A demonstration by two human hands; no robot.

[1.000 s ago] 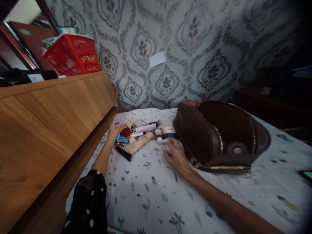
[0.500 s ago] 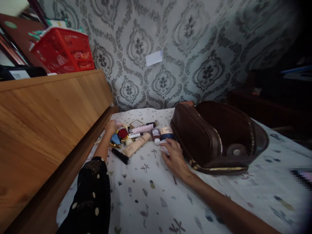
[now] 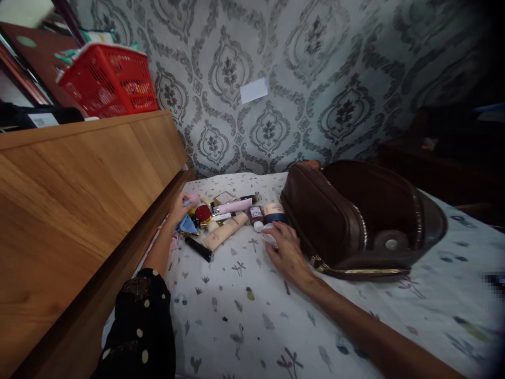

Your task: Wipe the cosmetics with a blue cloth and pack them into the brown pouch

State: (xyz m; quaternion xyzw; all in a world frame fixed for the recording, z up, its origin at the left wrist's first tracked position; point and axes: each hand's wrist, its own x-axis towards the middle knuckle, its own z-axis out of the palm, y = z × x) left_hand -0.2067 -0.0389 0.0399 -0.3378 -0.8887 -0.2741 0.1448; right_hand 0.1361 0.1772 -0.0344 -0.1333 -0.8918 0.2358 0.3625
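At the left of a heap of cosmetics, my left hand (image 3: 179, 208) has its fingers curled against a small pink rounded item (image 3: 192, 198), its kind unclear. A blue item (image 3: 187, 225) lies just below that hand. My right hand (image 3: 287, 253) rests on the sheet, closed round a small clear container (image 3: 270, 238). Between the hands lie a beige tube (image 3: 224, 231), a black tube (image 3: 198, 248), a pink tube (image 3: 233, 206) and a red round case (image 3: 203, 213). A dark small bottle (image 3: 256, 215) with a white cap and a cream-and-blue jar (image 3: 273, 212) stand near my right hand.
A brown leather bag (image 3: 315, 210), unzipped, sits right of my right hand. A wooden headboard (image 3: 98, 184) runs along the left, with a red basket (image 3: 114, 79) on top. Patterned wallpaper (image 3: 272, 126) is behind the printed bedsheet (image 3: 236, 295).
The view has shifted slightly, so things sit a little further right. My left hand has drawn slightly leftward from the heap, and more of the pink item shows. My right hand keeps its hold.
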